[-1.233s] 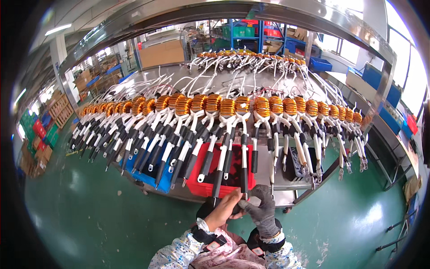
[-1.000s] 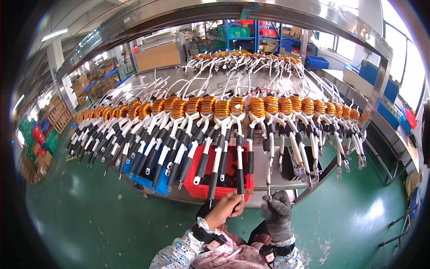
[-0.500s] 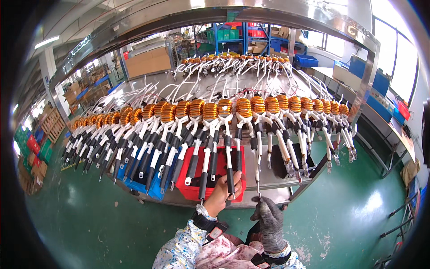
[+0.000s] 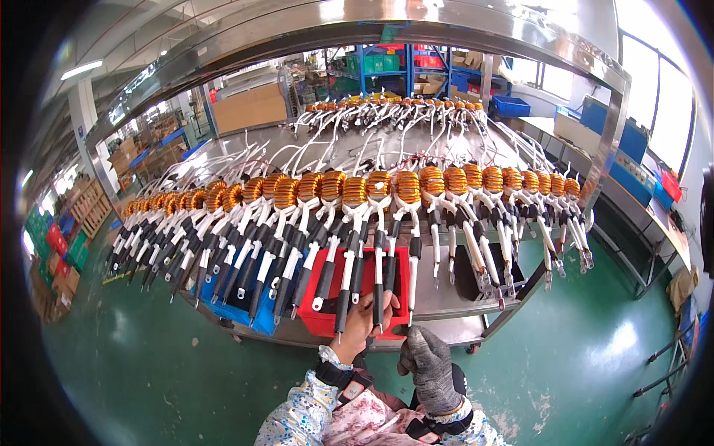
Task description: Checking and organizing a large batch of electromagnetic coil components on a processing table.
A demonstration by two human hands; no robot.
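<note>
A long row of orange copper-wound toroidal coils (image 4: pixel 407 187) sits along the near edge of a metal rack, their white-sleeved leads hanging over it. Many leads carry black tubing and end in metal lugs. My bare left hand (image 4: pixel 358 324) is closed around the lower end of a black-tubed lead (image 4: pixel 378 297), fingers partly behind it. Just right of it, my right hand (image 4: pixel 430 369), in a grey glove, has its fingertips pinched at the lower tip of a white lead (image 4: pixel 413 286) without black tubing low down. The glove partly hides that tip.
Below the leads stand a red bin (image 4: pixel 318 321), a blue bin (image 4: pixel 260 321) and a dark bin (image 4: pixel 467 273) on the rack's lower shelf (image 4: pixel 439 299). A second row of coils (image 4: pixel 394 105) lies farther back. A metal beam (image 4: pixel 357 13) crosses overhead; a workbench (image 4: pixel 632 189) stands right.
My right hand has moved left, closer to my left hand, and the white lead's lower end has swung with it. My left hand has shifted slightly left and stays at the black-tubed lead.
</note>
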